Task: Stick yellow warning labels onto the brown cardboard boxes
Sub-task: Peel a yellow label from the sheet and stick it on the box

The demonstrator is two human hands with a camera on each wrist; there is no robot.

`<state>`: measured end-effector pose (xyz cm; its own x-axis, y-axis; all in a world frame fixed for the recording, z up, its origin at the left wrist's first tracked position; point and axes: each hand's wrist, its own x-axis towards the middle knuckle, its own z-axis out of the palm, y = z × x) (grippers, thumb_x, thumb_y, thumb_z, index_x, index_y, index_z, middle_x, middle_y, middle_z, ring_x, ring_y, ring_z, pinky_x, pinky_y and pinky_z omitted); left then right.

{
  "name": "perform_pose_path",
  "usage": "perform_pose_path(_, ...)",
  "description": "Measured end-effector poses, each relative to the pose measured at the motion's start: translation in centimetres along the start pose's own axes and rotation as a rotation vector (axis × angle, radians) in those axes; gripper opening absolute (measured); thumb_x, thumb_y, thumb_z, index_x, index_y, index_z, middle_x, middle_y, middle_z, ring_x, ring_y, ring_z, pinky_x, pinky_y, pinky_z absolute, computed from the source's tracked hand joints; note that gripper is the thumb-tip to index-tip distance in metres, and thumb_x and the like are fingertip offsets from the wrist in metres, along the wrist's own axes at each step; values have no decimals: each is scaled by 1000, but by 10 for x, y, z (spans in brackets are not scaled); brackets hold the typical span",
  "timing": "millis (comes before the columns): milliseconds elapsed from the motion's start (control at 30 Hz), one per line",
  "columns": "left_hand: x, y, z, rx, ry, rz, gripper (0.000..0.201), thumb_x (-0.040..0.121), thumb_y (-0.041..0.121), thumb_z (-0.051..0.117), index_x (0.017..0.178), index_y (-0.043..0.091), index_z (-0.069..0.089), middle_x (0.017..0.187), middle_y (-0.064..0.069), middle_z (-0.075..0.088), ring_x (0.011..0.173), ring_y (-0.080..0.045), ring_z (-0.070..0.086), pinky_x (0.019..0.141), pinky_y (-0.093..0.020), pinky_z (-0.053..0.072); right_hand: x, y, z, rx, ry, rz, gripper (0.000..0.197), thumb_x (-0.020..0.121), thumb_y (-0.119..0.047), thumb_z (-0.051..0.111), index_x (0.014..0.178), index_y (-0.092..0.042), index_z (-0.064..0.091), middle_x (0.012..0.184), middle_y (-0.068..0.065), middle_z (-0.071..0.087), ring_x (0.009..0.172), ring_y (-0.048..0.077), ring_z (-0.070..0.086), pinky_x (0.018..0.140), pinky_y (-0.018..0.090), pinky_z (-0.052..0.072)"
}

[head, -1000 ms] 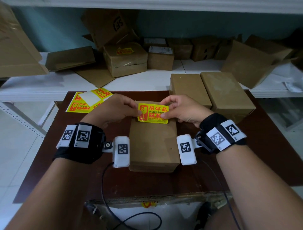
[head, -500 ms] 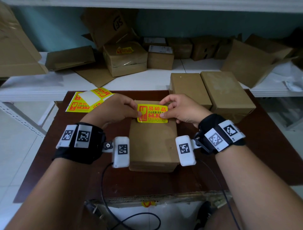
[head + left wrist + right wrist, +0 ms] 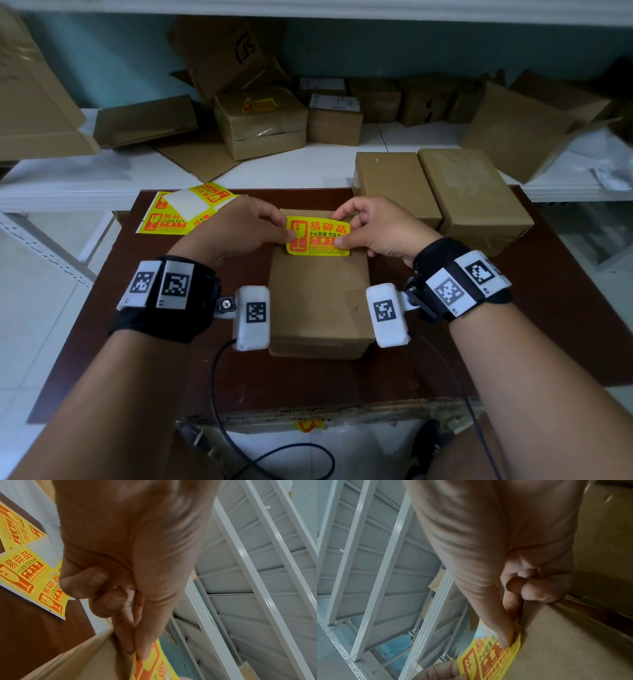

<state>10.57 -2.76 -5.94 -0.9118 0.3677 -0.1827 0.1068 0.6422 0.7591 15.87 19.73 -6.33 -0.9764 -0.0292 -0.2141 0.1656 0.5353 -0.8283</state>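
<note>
Holding a yellow rectangular warning label [image 3: 318,235] stretched over the far end of a brown cardboard box [image 3: 318,301] on the dark brown wooden table [image 3: 565,325].

The left hand [image 3: 236,233] is pinching the label's left edge between thumb and forefinger, and the right hand [image 3: 373,228] is pinching its right edge likewise; the other fingers are curling in. The label is looking thin, light and floppy, with a tacky underside likely to grab at first touch, so holding it by opposite short edges, taut, seems wise. Its near edge is appearing to meet the cardboard while the far edge is lifting. More labels are lying on a yellow sticker sheet [image 3: 178,216] to the left, and two plain brown boxes [image 3: 445,192] are waiting at the right.
</note>
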Motion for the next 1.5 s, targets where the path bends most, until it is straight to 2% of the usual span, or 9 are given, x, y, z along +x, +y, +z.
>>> perform_pose_path(300,3,-6,3,12,-14,-19,9,84,25,79,82,19,72,64,3,61,56,-12,54,55,-23,42,-1,-1,0,-25,7,-9,42,81,-2,80,117,-13,63,70,-5,60,58,5,56,41,14,40)
perform_pose_path(500,6,-7,6,1,26,-24,15,83,18,79,85,19,65,51,7,61,42,-6,54,45,-16,41,1,1,1,-47,12,-28,47,79,-3,82,118,-18,61,70,-6,59,60,5,57,44,10,40)
perform_pose_path(600,9,-11,7,4,49,-66,25,81,25,82,89,18,59,61,1,63,40,-7,56,48,-22,43,0,1,1,-77,15,-43,48,79,-6,83,116,-25,59,74,-5,61,65,6,58,49,12,42)
perform_pose_path(833,7,-14,5,19,-14,-167,32,83,40,77,81,18,55,56,-6,61,31,-3,47,42,-22,32,-3,3,3,-127,88,-56,60,76,-12,87,124,-31,56,91,-5,53,78,8,54,68,23,44)
perform_pose_path(1033,2,-15,2,9,-80,-183,32,87,48,72,85,16,64,64,-7,64,50,-11,54,45,-24,38,-8,0,0,-126,148,33,81,73,-22,90,140,-28,45,120,2,51,92,12,55,78,29,51)
perform_pose_path(1133,-2,-16,3,24,-106,-209,39,90,54,63,100,17,67,85,-8,67,68,-12,68,52,-24,49,-11,-2,0,-43,176,143,88,73,-23,90,145,-21,39,123,3,48,93,17,61,63,30,57)
perform_pose_path(1267,-5,-14,5,-15,-158,-276,50,95,58,52,114,14,66,99,-9,68,81,-21,72,63,-33,62,-13,-4,-2,-61,216,193,68,81,-33,84,136,-10,50,123,4,56,100,20,63,74,43,63)
perform_pose_path(1400,-4,-12,5,-48,-176,-296,59,93,65,49,119,16,65,110,-10,66,93,-25,71,75,-42,64,-16,-7,-7,-117,237,204,64,92,-51,65,118,8,62,122,24,66,87,30,73,76,47,63)
perform_pose_path(1500,-3,-9,7,-48,-203,-272,61,93,68,45,121,18,65,117,-8,66,99,-23,71,80,-40,62,-17,-10,-14,-65,197,256,64,94,-60,55,121,-2,60,119,15,67,85,26,72,72,45,65)
